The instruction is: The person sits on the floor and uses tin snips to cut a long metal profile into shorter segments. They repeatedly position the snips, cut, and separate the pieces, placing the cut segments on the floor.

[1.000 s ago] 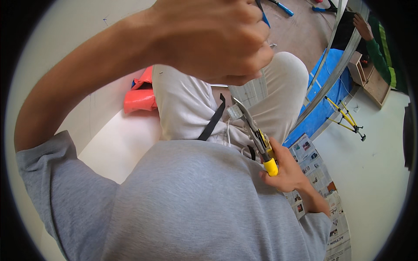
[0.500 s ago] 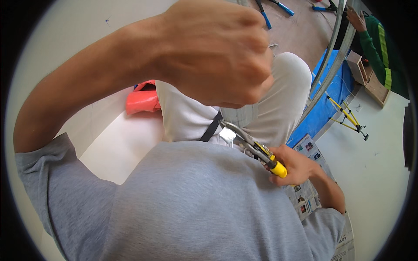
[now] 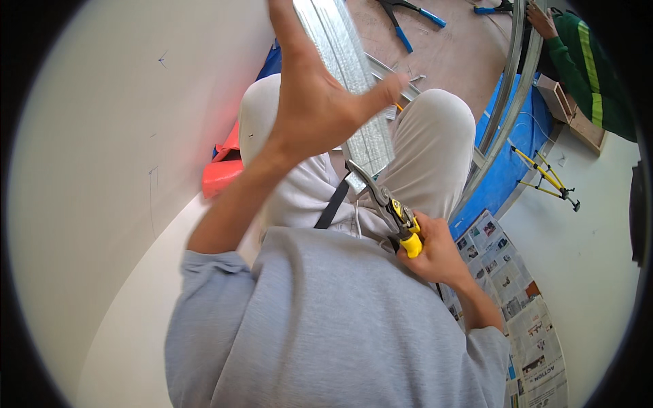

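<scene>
Snips (image 3: 388, 206) lie clasped in the right fingers (image 3: 424, 221).

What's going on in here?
A person in a grey shirt grips yellow-handled snips in the right hand, the blades at the near end of a ribbed, silvery strip. The left hand is spread open, its thumb out across the strip; whether it touches is unclear. At upper right, a co-worker's hand is at long metal rails. Newspaper sheets lie to the person's right.
</scene>
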Demonstrator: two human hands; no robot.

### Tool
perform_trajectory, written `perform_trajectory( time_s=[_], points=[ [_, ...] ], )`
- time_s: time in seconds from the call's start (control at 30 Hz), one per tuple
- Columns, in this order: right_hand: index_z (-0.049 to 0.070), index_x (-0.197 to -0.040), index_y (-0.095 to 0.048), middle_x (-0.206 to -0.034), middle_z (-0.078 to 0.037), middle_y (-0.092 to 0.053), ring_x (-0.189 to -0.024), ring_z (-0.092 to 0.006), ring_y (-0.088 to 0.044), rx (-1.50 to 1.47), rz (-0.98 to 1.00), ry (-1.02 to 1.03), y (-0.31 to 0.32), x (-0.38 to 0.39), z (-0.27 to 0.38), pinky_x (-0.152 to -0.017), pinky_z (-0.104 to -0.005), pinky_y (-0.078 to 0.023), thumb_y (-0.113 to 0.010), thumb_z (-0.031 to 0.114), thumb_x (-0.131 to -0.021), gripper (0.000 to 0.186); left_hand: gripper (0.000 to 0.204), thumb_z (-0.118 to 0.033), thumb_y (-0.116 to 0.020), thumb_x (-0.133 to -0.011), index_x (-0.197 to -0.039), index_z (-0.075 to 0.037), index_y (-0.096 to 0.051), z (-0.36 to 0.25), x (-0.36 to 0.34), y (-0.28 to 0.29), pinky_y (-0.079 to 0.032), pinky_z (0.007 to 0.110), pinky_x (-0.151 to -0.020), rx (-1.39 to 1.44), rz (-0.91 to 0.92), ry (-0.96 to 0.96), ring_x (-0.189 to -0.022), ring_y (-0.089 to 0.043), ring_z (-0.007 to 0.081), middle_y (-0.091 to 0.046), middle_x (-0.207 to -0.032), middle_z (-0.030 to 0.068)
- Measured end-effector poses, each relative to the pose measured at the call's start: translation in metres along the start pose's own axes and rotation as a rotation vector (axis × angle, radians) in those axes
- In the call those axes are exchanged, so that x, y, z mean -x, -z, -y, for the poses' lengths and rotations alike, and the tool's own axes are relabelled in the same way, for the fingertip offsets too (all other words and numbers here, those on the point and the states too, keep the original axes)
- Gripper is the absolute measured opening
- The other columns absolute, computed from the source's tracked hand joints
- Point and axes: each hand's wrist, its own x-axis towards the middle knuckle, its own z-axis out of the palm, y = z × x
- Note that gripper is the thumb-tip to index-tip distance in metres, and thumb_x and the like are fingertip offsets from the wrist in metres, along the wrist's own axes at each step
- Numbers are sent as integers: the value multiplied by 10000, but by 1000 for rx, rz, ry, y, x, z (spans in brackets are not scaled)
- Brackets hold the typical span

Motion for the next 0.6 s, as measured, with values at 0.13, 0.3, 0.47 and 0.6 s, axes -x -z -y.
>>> perform_trajectory(
  time_s=[0.13,0.3,0.47,0.6],
  points=[
    [-45,-1055,-640,-818,-223,-698,-735,-366,-693,35,-57,36,-11,-8,-8,-706,-387,-533,-756,96,-758,348,930,-59,-790,-888,-1592,44,-190,-14,28,-14,-561,435,-1000,623,-352,816,-1320,-566,305,-471,-1474,259],
    [-20,-970,-600,-797,-213,-665,-745,-427,-658,197,-208,51,-23,-14,-17,-670,-451,-517,-774,101,-748,307,557,-91,-695,-944,-1445,44,-491,3,23,-5,-598,418,-773,1572,-102,1409,-932,-720,275,-703,-992,156],
    [31,-889,-541,-783,-181,-630,-732,-413,-645,477,-542,-1,-44,-16,-16,-640,-491,-496,-805,98,-732,314,285,-274,-599,-1033,-1160,-19,-600,-5,13,-8,-577,389,-697,887,-83,1086,-701,-667,224,-661,-830,143],
    [24,-922,-560,-788,-184,-631,-723,-403,-640,477,-624,-6,-45,-20,-8,-652,-454,-508,-795,87,-731,310,401,-256,-703,-970,-1235,17,-575,-5,5,-9,-566,464,-780,862,-136,1188,-779,-679,282,-668,-869,171]
  ],
)
